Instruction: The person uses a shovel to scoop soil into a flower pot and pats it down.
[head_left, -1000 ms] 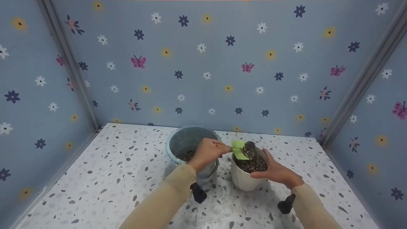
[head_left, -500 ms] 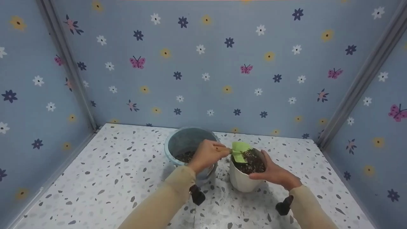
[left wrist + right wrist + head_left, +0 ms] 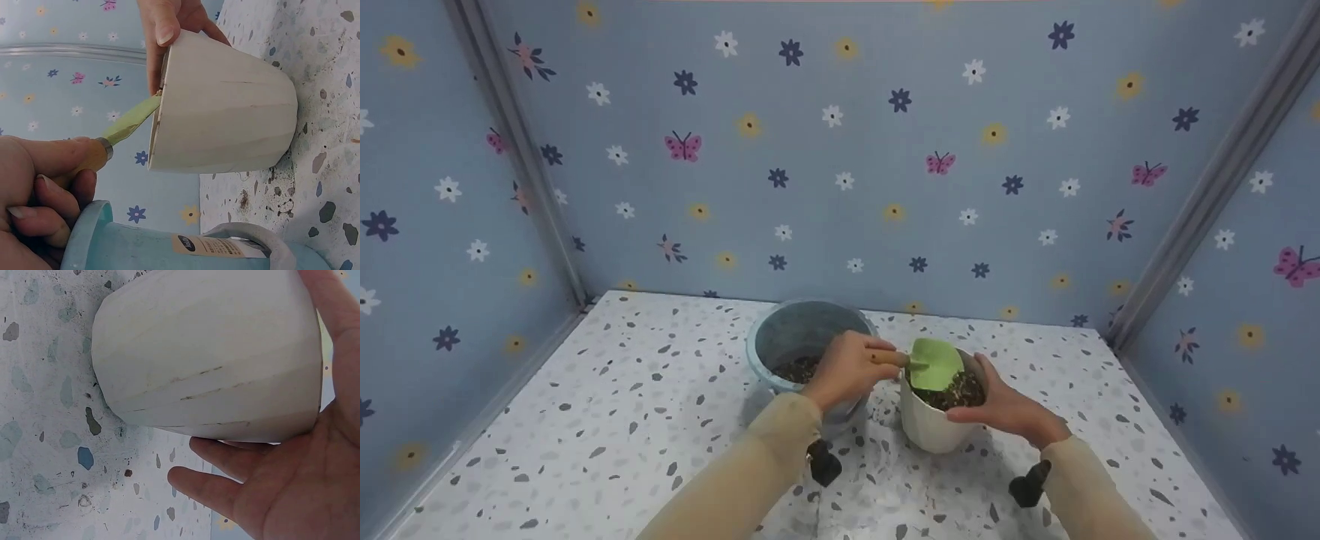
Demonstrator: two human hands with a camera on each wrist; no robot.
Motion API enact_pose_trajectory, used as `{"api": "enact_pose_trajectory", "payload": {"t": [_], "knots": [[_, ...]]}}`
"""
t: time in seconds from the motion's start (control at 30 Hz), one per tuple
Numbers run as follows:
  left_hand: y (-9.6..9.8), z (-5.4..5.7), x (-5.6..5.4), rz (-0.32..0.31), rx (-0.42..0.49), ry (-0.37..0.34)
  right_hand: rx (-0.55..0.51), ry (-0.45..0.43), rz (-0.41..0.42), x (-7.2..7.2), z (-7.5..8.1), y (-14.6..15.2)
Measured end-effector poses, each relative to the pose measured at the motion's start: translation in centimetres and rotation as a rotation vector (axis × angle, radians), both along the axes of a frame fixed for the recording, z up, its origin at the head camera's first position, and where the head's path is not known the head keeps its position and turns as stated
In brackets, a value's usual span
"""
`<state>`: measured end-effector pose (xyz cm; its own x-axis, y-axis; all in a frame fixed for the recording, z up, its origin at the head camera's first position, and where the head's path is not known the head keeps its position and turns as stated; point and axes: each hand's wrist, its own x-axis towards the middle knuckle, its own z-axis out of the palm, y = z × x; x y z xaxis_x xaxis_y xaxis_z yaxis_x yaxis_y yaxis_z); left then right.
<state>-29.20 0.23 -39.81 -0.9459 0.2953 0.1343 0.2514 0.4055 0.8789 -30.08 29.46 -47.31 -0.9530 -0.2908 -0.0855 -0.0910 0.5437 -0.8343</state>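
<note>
My left hand [image 3: 846,369] grips the wooden handle [image 3: 94,155] of a garden trowel with a light green blade [image 3: 936,366]. The blade lies tilted over the mouth of a white flower pot [image 3: 931,426], covering part of the dark, speckled soil [image 3: 969,391] inside. From the right, my right hand [image 3: 1011,405] holds this pot near its rim, thumb at the front and fingers on the far side. In the left wrist view the blade dips in past the rim of the pot. The right wrist view shows the pot's side against my palm.
Left of the pot stands a light blue bucket [image 3: 753,356] with dark soil at its bottom, under my left hand. Both stand on a speckled white tabletop [image 3: 645,375]. Blue flower-patterned panels [image 3: 810,150] enclose the back and sides.
The clump of soil on the trowel has dropped into the white pot. The blade has turned over and shows a broader green face. My right hand keeps its hold on the pot.
</note>
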Motion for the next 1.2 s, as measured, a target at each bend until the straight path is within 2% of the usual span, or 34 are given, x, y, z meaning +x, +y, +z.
{"api": "enact_pose_trajectory", "payload": {"t": [0.07, 0.1, 0.17, 0.27, 0.33, 0.5, 0.67, 0.87, 0.93, 1.03, 1.2], "knots": [[0.0, 0.1, 0.0, 0.003, -0.012, 0.014, 0.007, -0.017, -0.013, 0.4, 0.9, -0.3], [0.0, 0.1, 0.1, 0.006, -0.017, 0.015, 0.099, -0.116, -0.037, 1.9, 3.2, -1.2], [0.0, 0.1, 0.1, 0.008, -0.014, 0.024, 0.098, -0.125, -0.045, 2.2, 3.8, -1.5], [0.0, 0.0, 0.2, 0.012, -0.009, 0.048, 0.096, -0.13, -0.059, 2.1, 3.8, -1.6], [0.1, 0.0, 0.3, 0.016, -0.03, 0.092, 0.088, -0.14, -0.06, 2.1, 3.7, -1.6], [0.4, 0.0, 0.5, 0.012, -0.125, 0.182, 0.068, -0.151, -0.062, 2.3, 3.8, -1.6], [0.8, 0.4, 0.7, -0.016, -0.195, 0.168, 0.056, -0.136, -0.063, 2.4, 3.7, -1.7], [1.0, 0.9, 1.0, -0.095, -0.28, 0.188, 0.061, -0.15, -0.072, 2.4, 3.5, -1.7], [1.0, 1.0, 1.1, -0.106, -0.255, 0.183, 0.068, -0.15, -0.073, 2.4, 3.4, -1.6], [0.8, 1.1, 1.1, -0.104, -0.155, 0.144, 0.072, -0.146, -0.073, 2.3, 3.5, -1.6], [-0.1, 1.4, 0.8, -0.068, -0.065, 0.099, 0.087, -0.143, -0.071, 2.2, 3.8, -1.6]]}}
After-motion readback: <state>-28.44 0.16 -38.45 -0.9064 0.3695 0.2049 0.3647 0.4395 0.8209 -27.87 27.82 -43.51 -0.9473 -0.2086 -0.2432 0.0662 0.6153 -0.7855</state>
